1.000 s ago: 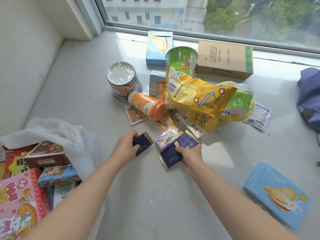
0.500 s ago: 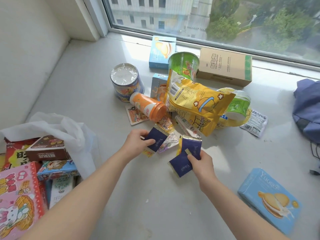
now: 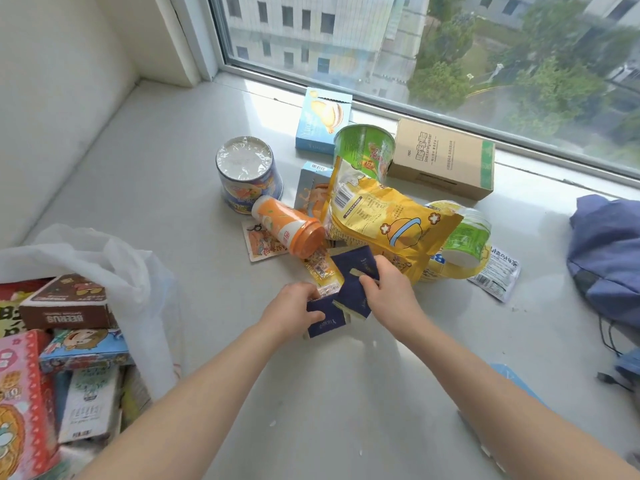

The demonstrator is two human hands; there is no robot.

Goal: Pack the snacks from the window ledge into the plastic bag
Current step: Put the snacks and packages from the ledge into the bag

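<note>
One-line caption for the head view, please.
Left hand and right hand grip navy packets at the window ledge near the plastic bag.

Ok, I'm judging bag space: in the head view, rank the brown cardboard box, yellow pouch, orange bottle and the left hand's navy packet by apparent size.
Yellow pouch and brown cardboard box: similar; the pouch lies nearer, so unranked.
Then the orange bottle.
Smallest: the navy packet in the left hand, partly covered.

navy packets (image 3: 325,322) held, white bag (image 3: 121,271) open
</note>
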